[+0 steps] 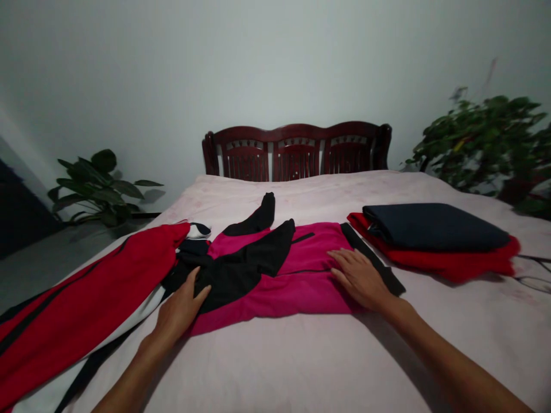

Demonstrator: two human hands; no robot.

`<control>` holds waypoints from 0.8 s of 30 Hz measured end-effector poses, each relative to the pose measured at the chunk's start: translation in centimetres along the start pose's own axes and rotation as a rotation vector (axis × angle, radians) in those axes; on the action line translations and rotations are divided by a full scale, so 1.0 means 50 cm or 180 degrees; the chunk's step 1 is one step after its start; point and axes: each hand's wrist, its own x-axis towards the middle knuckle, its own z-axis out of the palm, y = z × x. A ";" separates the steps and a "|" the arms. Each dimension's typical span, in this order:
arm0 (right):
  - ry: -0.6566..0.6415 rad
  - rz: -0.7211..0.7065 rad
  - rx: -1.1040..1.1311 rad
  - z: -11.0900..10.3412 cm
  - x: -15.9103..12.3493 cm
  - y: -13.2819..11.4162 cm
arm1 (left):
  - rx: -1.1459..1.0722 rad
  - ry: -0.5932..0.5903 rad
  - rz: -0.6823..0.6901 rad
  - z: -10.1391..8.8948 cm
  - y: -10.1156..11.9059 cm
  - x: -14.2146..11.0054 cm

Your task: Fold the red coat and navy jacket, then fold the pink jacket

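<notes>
A magenta and black garment (297, 275) lies spread on the pale pink bed (301, 367) in front of me. My left hand (181, 310) lies open on its left side, fingers over the black sleeve part (241, 267). On the garment's right end, next to its black hem band (374, 258), rests my right hand (359, 278), flat with fingers stretched out. Neither hand grips anything.
A red and black garment (86, 298) lies at the left edge of the bed. Folded red and dark navy clothes (434, 235) are stacked at the right. A dark wooden headboard (297, 150) stands behind. Leafy plants stand left (97, 186) and right (491, 140).
</notes>
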 end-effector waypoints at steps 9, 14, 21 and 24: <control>-0.0474 0.0390 0.0364 0.046 0.024 0.009 | -0.0197 0.0231 0.0252 0.028 -0.036 -0.032; -0.0004 0.0530 0.0470 0.043 0.172 -0.021 | -0.0738 -0.0242 -0.0068 -0.004 -0.065 -0.025; -0.0406 -0.0337 -0.0058 0.065 0.387 -0.123 | -0.1472 -0.1408 0.0292 -0.066 -0.112 -0.056; -0.0596 -0.0294 -0.0177 0.077 0.430 -0.146 | -0.1481 -0.1534 0.0376 -0.081 -0.113 -0.066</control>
